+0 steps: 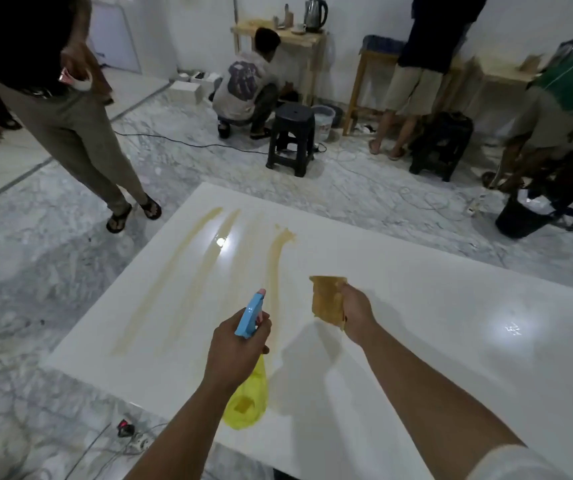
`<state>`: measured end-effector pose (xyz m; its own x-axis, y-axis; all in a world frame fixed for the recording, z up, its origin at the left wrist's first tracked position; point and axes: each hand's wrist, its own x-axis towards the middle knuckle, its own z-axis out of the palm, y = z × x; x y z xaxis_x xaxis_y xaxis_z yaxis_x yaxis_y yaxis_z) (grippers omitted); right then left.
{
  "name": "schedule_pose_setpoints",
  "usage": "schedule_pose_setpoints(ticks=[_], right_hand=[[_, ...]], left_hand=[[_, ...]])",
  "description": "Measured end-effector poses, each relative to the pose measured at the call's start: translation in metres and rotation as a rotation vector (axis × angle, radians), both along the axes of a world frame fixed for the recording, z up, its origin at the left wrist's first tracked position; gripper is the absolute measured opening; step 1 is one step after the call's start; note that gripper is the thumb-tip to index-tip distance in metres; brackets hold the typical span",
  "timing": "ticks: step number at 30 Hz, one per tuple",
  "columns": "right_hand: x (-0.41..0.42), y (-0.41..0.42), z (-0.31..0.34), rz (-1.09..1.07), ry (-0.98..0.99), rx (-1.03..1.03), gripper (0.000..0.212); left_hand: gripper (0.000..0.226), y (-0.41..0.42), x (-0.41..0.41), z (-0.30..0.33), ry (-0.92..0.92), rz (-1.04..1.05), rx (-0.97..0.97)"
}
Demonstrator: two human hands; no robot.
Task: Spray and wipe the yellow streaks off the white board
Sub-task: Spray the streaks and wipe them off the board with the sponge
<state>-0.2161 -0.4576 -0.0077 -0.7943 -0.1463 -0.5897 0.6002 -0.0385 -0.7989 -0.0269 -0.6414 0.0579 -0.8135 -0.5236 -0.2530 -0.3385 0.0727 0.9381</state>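
On the white board (416,306), your left hand (235,344) grips the spray bottle (248,393) aimed at the yellow streaks (202,271) toward its far left corner, while your right hand (356,315) pinches the stained cloth (328,297) lifted clear for wiping.

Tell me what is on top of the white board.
On the white board lie several yellow streaks and glare spots. The left hand holds a spray bottle above it, the right hand a stained cloth. Arms and bottle cover some board.

Grey-veined marble floor (53,271) runs back to plain white walls (364,15), with black cables (188,144) trailing across it. Light wooden tables (299,39) line the far wall, one bearing what looks like a steel kettle (315,12). Dark plastic stools (291,138) stand before them, and a black bucket (520,216) sits at right.
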Motion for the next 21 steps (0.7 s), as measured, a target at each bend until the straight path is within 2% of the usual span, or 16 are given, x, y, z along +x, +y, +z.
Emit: schedule_pose_setpoints(ticks=[5,7,9,12,15,18,21], right_hand=[[-0.165,-0.057,-0.010,0.136,0.392,0.243,0.034],[-0.221,-0.085,-0.030,0.237,0.485,0.392,0.030],[-0.258,-0.110,-0.053,0.348,0.568,0.541,0.036],[-0.280,-0.140,-0.089,0.473,0.638,0.681,0.038],[-0.270,-0.167,-0.121,0.621,0.663,0.807,0.039],[-0.257,-0.179,-0.143,0.731,0.810,0.905,0.044],[-0.249,-0.173,-0.148,0.784,0.857,0.863,0.045]], left_hand=[[0.004,-0.036,-0.073,-0.030,-0.021,0.073,0.067],[0.006,-0.052,-0.104,-0.047,-0.013,0.096,0.094],[0.008,-0.066,-0.127,-0.064,-0.021,0.105,0.084],[0.014,-0.079,-0.147,-0.083,-0.027,0.125,0.051],[0.030,-0.090,-0.155,-0.094,-0.046,0.114,0.053],[0.005,-0.094,-0.155,-0.100,-0.072,0.116,0.072],[0.012,-0.096,-0.154,-0.102,-0.065,0.139,0.088]])
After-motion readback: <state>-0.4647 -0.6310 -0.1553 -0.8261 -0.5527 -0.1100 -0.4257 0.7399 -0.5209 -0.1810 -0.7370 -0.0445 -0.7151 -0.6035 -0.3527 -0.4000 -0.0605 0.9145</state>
